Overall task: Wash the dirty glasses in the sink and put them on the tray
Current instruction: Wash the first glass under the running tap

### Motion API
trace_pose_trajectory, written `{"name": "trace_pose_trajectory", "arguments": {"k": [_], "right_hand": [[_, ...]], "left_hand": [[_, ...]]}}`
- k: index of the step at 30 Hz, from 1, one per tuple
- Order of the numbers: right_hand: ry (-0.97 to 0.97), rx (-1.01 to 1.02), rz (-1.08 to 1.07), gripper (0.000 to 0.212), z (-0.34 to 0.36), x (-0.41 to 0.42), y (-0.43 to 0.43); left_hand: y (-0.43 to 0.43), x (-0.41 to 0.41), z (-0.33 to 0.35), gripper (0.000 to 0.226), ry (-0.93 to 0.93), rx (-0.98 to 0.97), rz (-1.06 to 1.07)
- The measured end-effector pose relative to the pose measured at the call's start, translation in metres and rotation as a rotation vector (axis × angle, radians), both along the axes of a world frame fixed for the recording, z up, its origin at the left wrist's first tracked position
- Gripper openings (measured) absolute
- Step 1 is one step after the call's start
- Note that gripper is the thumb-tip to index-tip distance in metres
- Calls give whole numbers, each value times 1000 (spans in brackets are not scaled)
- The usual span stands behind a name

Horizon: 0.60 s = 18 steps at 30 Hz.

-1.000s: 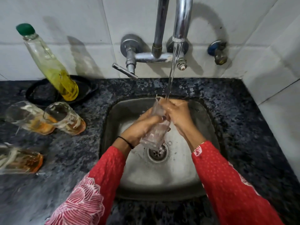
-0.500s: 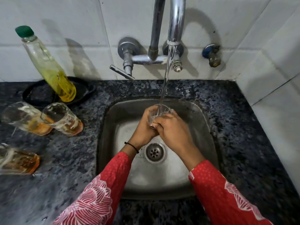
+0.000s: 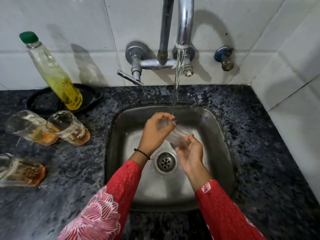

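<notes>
Here L hand & R hand hold glass.

My left hand is up with its back towards me, fingers curled over one end of the glass. My right hand sits lower, palm up, fingers cupped round the other end. Both forearms reach forward and angle in towards each other.
</notes>
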State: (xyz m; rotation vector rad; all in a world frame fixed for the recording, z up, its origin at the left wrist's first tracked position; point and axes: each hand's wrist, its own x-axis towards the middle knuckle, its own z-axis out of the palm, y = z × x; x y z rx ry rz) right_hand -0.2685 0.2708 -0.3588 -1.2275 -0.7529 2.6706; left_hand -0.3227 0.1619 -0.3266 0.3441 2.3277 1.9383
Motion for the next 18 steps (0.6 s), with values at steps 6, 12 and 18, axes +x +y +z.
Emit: {"name": "trace_pose_trajectory", "arguments": {"k": [6,12,18], "right_hand": [[31,-120,-28,38,6,-6,-7],[170,170,226,35,19,-38,23],[265,822,640,30,53,-60,-8]], "left_hand": [[14,-6,22,16,161,-109,-146],[-33,0,-4,72,-282,112,-255],[-31,13,-31,81,-358,70,-247]]}}
